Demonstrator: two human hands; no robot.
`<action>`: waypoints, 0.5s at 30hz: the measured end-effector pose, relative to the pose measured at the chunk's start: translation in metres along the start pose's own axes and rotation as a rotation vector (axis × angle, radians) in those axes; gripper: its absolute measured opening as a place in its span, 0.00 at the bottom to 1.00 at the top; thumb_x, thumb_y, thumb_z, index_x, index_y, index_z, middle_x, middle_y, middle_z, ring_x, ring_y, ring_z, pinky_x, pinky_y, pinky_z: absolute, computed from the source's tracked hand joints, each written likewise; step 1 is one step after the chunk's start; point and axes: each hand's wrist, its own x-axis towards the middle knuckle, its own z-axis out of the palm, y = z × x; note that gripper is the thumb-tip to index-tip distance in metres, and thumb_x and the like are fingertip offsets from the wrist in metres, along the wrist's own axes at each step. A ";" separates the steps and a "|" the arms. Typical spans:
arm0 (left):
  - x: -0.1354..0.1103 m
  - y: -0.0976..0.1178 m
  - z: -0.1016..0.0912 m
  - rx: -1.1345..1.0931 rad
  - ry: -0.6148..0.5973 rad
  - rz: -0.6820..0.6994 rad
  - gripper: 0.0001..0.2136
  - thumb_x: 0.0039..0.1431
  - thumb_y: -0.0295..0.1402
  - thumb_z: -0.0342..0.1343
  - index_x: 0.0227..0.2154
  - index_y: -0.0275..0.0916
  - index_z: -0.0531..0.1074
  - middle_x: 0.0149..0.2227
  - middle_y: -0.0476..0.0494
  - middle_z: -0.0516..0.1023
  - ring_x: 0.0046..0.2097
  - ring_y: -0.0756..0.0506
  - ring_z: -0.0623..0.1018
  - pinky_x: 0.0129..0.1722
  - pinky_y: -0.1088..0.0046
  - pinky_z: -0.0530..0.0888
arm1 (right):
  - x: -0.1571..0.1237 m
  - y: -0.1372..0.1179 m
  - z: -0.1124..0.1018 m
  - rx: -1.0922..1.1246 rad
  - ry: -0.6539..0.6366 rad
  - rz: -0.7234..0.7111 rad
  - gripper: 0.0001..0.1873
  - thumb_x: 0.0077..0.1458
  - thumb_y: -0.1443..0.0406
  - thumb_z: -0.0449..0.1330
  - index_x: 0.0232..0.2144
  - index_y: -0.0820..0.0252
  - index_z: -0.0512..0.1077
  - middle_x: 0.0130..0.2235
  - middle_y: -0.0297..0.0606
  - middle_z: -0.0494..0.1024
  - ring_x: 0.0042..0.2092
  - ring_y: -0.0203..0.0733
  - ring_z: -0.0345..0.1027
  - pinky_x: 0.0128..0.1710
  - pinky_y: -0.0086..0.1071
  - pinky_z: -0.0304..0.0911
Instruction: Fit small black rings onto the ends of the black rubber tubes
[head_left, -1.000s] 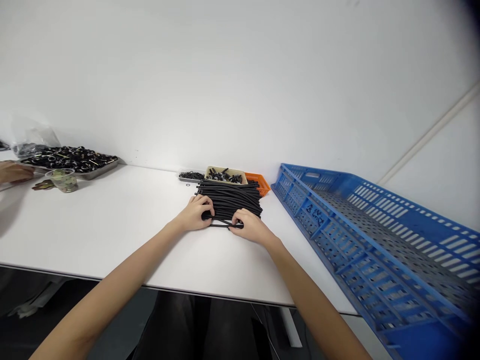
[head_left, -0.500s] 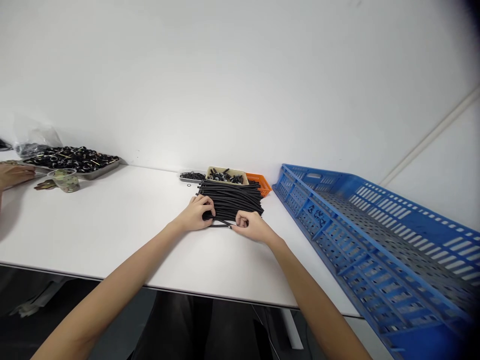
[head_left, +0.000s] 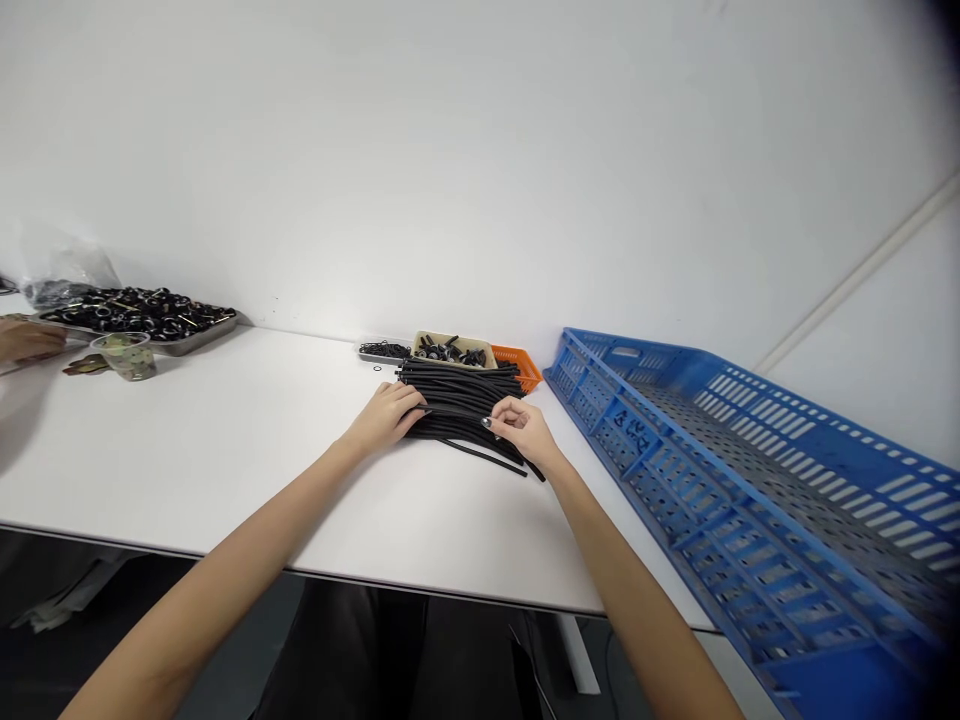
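A pile of thin black tubes (head_left: 465,385) lies side by side on the white table. At its left side, my left hand (head_left: 386,415) is closed with thumb and fingertips on one black tube that runs across the top of the pile. My right hand (head_left: 523,430) is over the pile's right part, thumb and forefinger pinched together; whatever lies between them is too small to make out. Below the hands, a loose black tube (head_left: 487,458) slants out of the pile toward the right.
Behind the pile stand a small tray of black rings (head_left: 384,350), a cream tray of small parts (head_left: 454,350) and an orange basket (head_left: 529,372). A large blue crate (head_left: 675,480) fills the right. At left are a metal tray of black rings (head_left: 191,343), a plastic cup (head_left: 129,357) and another person's hand (head_left: 30,340).
My right hand has moved right and slightly up, away from the left. The left hand has shifted slightly up. Loose tubes at the pile's front now stick out to the right.
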 end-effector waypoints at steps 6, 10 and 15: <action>0.000 -0.015 -0.004 0.053 -0.020 -0.187 0.10 0.66 0.35 0.42 0.32 0.42 0.66 0.32 0.47 0.77 0.35 0.45 0.74 0.43 0.64 0.63 | -0.001 -0.006 -0.016 0.050 -0.149 0.179 0.25 0.38 0.48 0.72 0.30 0.58 0.69 0.23 0.30 0.72 0.21 0.35 0.65 0.22 0.30 0.60; 0.000 -0.020 -0.006 0.061 0.003 -0.277 0.10 0.66 0.37 0.43 0.31 0.43 0.64 0.32 0.48 0.78 0.33 0.44 0.75 0.41 0.65 0.64 | 0.001 -0.002 -0.024 0.005 0.025 0.129 0.24 0.39 0.48 0.71 0.29 0.58 0.70 0.23 0.29 0.71 0.20 0.32 0.60 0.20 0.28 0.57; 0.000 -0.022 -0.006 0.077 0.037 -0.328 0.08 0.65 0.38 0.46 0.31 0.43 0.63 0.31 0.48 0.78 0.33 0.43 0.76 0.38 0.67 0.65 | 0.007 0.012 -0.027 -0.074 0.267 0.041 0.24 0.39 0.46 0.70 0.28 0.58 0.71 0.28 0.34 0.74 0.25 0.35 0.62 0.24 0.31 0.63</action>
